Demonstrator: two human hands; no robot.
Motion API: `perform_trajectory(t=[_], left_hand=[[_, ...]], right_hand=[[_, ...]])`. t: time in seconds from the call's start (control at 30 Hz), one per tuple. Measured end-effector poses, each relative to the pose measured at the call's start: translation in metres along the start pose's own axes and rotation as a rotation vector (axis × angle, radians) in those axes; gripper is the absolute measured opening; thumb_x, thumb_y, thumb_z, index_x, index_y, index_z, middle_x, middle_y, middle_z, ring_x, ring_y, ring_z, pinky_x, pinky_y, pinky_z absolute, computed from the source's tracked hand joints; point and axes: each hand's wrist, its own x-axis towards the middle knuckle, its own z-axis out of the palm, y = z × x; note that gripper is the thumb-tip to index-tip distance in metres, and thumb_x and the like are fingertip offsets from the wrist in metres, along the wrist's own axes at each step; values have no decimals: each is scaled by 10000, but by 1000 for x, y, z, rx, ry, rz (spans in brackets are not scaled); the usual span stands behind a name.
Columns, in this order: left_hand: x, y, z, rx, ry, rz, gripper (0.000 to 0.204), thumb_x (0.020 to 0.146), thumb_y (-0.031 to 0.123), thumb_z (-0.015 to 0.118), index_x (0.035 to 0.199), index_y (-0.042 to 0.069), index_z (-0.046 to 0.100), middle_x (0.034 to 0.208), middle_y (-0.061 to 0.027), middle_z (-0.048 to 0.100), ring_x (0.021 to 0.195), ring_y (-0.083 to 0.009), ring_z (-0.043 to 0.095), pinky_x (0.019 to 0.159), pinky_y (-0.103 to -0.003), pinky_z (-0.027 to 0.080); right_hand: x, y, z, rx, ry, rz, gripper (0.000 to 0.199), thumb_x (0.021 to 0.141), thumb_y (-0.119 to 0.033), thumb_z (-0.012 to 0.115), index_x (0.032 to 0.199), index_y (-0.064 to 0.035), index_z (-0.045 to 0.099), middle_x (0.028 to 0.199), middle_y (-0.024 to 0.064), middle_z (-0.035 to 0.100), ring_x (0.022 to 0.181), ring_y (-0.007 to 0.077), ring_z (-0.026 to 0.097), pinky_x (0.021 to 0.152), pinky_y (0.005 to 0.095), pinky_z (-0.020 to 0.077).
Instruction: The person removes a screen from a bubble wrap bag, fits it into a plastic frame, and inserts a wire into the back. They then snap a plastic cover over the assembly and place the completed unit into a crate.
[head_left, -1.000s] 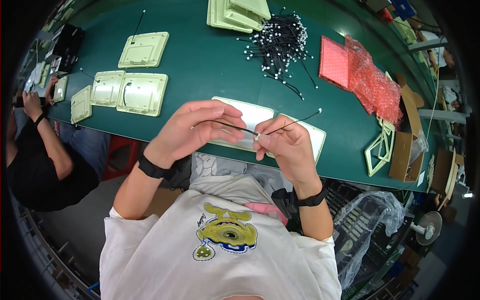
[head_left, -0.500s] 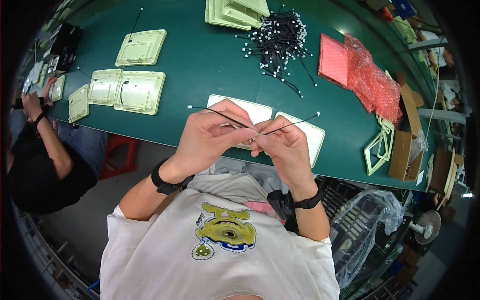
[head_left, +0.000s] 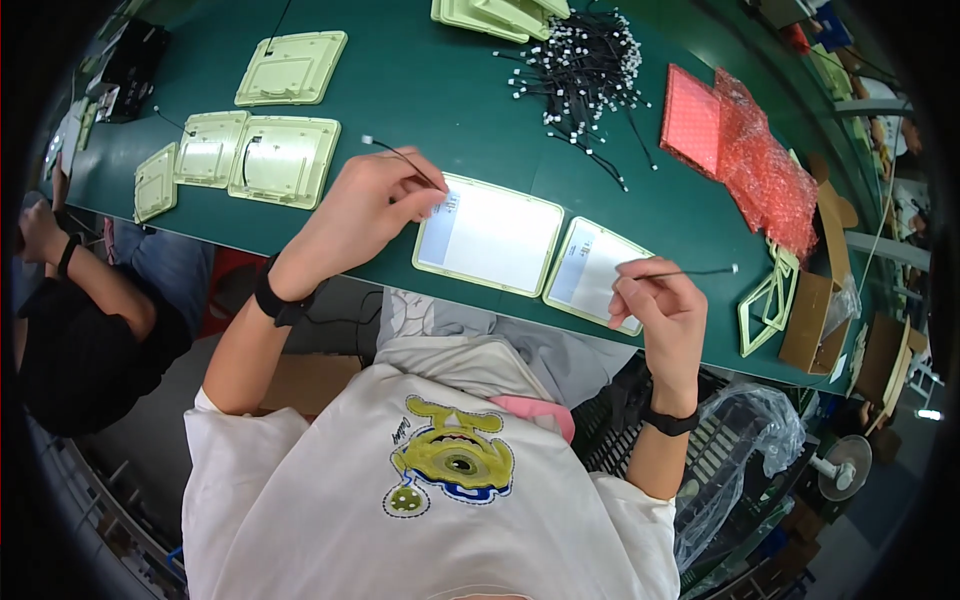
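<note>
My left hand (head_left: 375,210) pinches a short black cable (head_left: 405,158) with a white connector at its free end, just over the left edge of a white panel with a pale green frame (head_left: 500,235). Between the fingers of my right hand (head_left: 660,305) is another black cable (head_left: 700,271), its white-tipped end pointing right. This hand is over the right part of a second, smaller framed white panel (head_left: 600,262). The two hands are well apart. Both panels lie side by side at the table's near edge, each with a bluish-grey strip along its left side.
A heap of black cables (head_left: 585,65) with white connectors lies at the back. Pale green housings (head_left: 285,165) are on the left, more stacked (head_left: 490,18) at the far edge. Red bubble wrap (head_left: 750,165), green frames (head_left: 768,300) and a cardboard box (head_left: 805,325) occupy the right. A co-worker (head_left: 100,310) sits left.
My hands were together at the middle with the cables meeting between the fingertips. They have moved apart, left and right, each with a cable, uncovering the two panels.
</note>
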Motion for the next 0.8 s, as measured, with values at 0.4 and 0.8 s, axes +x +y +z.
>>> perform_trajectory(t=[0.4, 0.8], left_hand=[[9, -6, 9, 447, 13, 380, 60, 906, -35, 709, 921, -92, 719, 986, -153, 718, 870, -327, 677, 762, -372, 563], [4, -7, 14, 518, 23, 457, 41, 898, -57, 706, 933, -78, 712, 1016, -145, 687, 852, -322, 686, 738, -370, 570]], right_hand=[[-5, 14, -12, 147, 0, 68, 112, 1010, 13, 631, 1109, 65, 641, 878, 144, 715, 662, 179, 700, 539, 279, 571], [-8, 11, -7, 60, -36, 90, 108, 1042, -17, 617, 1106, 65, 647, 989, 226, 772, 809, 247, 787, 585, 288, 614]])
